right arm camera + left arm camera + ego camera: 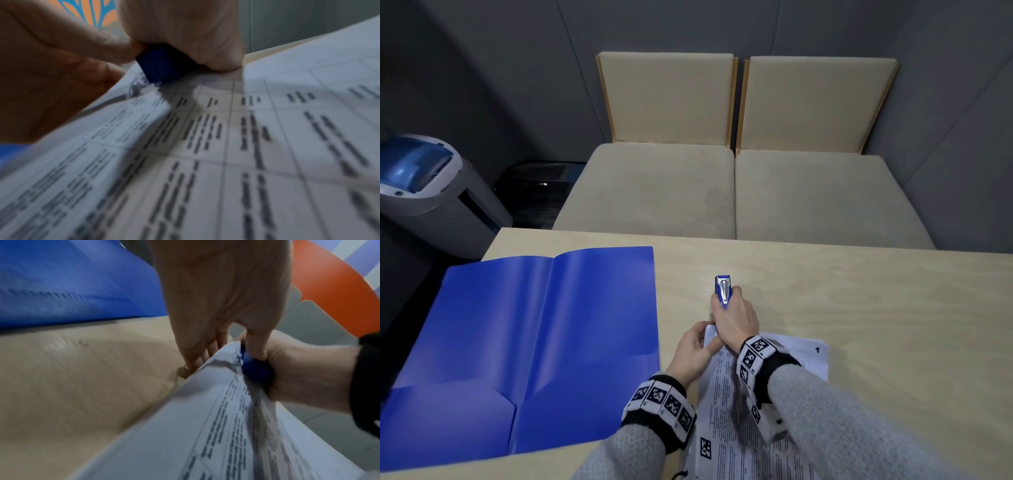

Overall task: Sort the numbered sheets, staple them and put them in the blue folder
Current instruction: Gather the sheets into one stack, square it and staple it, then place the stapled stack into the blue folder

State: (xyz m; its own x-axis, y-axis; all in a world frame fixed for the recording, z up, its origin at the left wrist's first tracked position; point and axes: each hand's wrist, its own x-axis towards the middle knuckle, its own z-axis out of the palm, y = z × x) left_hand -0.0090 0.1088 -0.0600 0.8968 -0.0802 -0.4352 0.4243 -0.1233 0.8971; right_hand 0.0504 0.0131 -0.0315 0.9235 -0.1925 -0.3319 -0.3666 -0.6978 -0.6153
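The right hand (736, 317) grips the blue stapler (723, 290) at the corner of the sheets (729, 404), which the left hand (693, 349) pinches.

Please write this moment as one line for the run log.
right hand: grips stapler on sheets corner | left hand: pinches same corner | blue folder: open

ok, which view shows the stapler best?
Head view: the stapler shows its blue and silver top, gripped by the right hand. Both wrist views show only a blurred blue end at the sheets' corner.
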